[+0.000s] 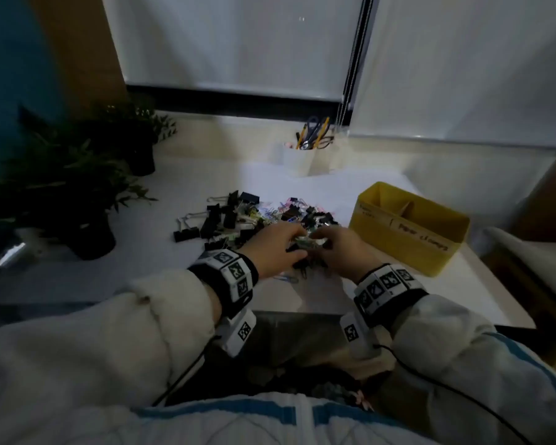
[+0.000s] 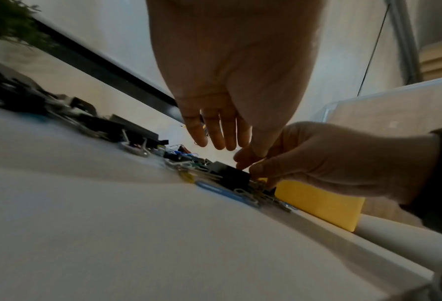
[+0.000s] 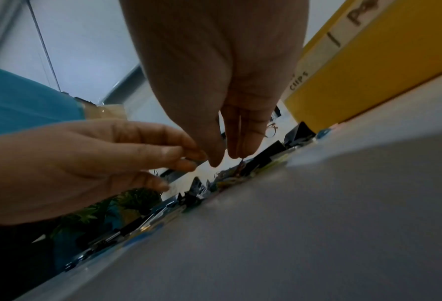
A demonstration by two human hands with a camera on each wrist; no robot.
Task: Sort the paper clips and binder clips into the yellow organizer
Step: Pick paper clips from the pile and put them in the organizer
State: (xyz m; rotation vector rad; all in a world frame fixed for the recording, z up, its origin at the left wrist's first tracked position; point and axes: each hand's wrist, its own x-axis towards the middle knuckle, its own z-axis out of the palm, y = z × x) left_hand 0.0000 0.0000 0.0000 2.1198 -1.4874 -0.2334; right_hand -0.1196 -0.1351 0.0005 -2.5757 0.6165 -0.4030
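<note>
Our left hand (image 1: 278, 248) and right hand (image 1: 341, 248) pinch clips in the middle pile (image 1: 254, 220); we should lift slowly toward the yellow organizer (image 1: 408, 229) at right.

The smooth white desk (image 1: 161, 284) looks matt. The yellow plastic organizer box (image 1: 430, 252) is smooth. The black binder clips (image 1: 212, 220) have shiny wire handles.

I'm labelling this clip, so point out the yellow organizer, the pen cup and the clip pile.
yellow organizer (image 1: 398, 248), head view, front wall.
pen cup (image 1: 297, 162), head view, white side.
clip pile (image 1: 225, 216), head view, black binder clip.
</note>
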